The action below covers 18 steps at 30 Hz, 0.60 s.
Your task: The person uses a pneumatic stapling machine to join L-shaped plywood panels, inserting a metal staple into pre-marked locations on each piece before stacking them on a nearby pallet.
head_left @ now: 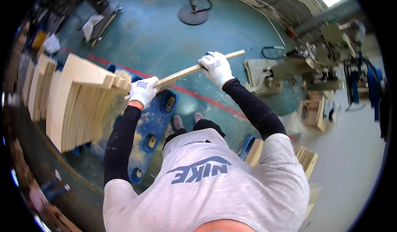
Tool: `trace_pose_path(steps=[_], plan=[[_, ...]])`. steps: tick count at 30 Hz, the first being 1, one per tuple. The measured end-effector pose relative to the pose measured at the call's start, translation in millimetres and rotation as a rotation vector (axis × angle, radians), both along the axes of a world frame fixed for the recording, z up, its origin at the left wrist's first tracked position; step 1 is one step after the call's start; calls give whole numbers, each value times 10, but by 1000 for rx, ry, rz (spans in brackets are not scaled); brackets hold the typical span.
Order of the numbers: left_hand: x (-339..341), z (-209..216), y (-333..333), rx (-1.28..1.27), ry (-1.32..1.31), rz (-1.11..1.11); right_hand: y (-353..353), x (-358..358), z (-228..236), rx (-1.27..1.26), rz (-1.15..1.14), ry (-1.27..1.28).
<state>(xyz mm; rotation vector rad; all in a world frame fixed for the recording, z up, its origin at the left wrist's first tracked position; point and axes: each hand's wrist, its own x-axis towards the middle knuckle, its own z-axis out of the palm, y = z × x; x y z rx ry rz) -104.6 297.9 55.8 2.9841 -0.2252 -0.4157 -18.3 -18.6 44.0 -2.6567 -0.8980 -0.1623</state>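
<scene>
A thin, pale wooden board stretches between my two gloved hands, seen nearly edge-on and tilted up toward the right. My left hand, in a white work glove, grips it near its left end, beside a stack of wooden boards. Farther along, my right hand wraps round the board, and a short length sticks out past it. The fingers under the board are partly hidden. Below the board, the blue pallet bears the stack and is dusted with sawdust.
A green-grey machine stands on the right, with a wooden crate near it. Ahead is a stand with a round base. A red line crosses the blue-green floor. More boards lie by my right side.
</scene>
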Motion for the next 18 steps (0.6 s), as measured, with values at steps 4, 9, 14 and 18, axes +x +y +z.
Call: trace_pose_path(steps=[4,9,14,18], plan=[[319,65,-295,-162,-76,61,-564,-330,100,419,-393,-154],[680,442,-636,-602,-150,195,-1293,-1205,-1080,662,-979,404],[1158,763,-892,-1218,7,206,-1360,-1912,-1548,1886,-1679,846],[1533,704,-1031,-1351,301,265,-1406,-1802,-1359,2733,-970,511]])
